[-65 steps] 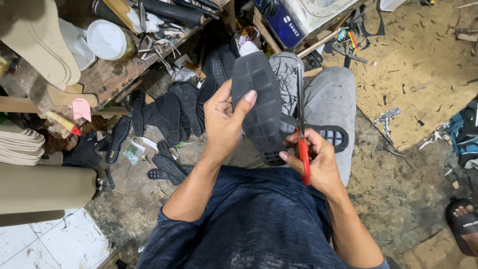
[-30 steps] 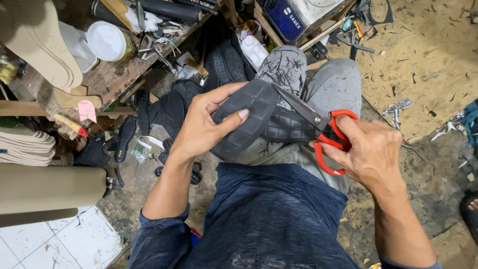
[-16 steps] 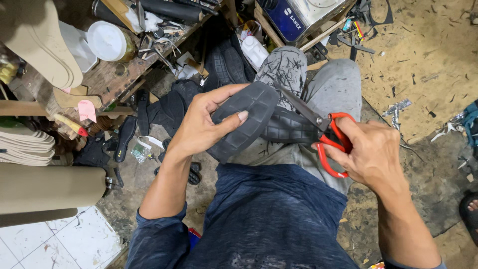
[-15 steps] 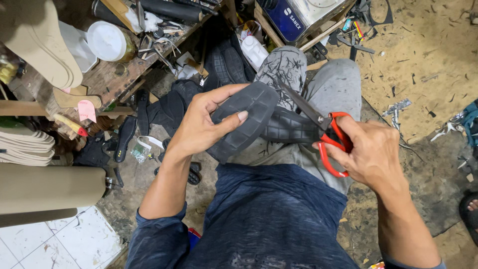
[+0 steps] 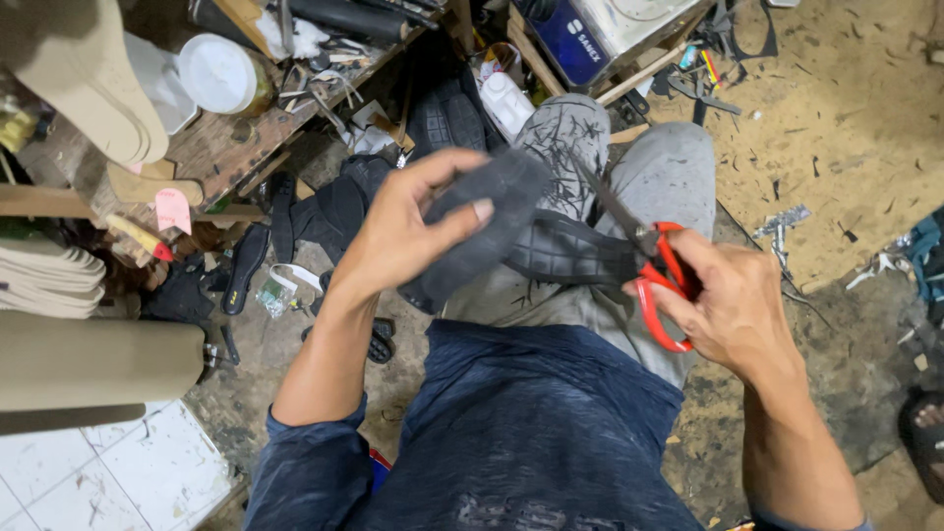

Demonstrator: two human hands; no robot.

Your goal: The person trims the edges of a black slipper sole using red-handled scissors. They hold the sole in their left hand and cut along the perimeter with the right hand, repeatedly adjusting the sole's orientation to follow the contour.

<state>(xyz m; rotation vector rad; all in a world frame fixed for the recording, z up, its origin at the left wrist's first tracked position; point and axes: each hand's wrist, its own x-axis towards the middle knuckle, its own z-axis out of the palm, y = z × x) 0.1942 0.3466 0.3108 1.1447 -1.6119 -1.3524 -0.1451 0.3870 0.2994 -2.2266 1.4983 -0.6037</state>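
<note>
Hands first, since they sit closest to the camera above a dark blue shirt [image 5: 531,433]: the left hand [image 5: 408,231] is curled around a black rubber sole [image 5: 492,231], thumb on the near face and fingers wrapped over the far edge, holding it tilted above the lap. The right hand [image 5: 733,305] is closed through the loops of red-handled scissors [image 5: 661,280], its fingers threaded in the handles — the dark blades point up and to the left, and they meet the ridged side of the sole near its right end. Whether the blades are biting into the rubber or only resting on it cannot be told, as the sole is blurred there.

Under the sole lie grey trousers [image 5: 669,182], the knees sprinkled with thin black shavings. Left of the person's forearm a beige roll [image 5: 93,364] lies across a white tiled patch [image 5: 108,472], and a stack of pale insoles [image 5: 44,280] sits just above it. Beyond the knees more black soles [image 5: 339,211] are heaped on the dirty floor, near a white plastic bottle [image 5: 511,98].

Farther off, a worn wooden bench [image 5: 231,143] carries a white lidded tub [image 5: 218,74] and scattered metal tools. To the right stretches a sandy floor [image 5: 846,108] strewn with black offcuts, and another person's sandalled foot [image 5: 924,433] shows at the right edge
</note>
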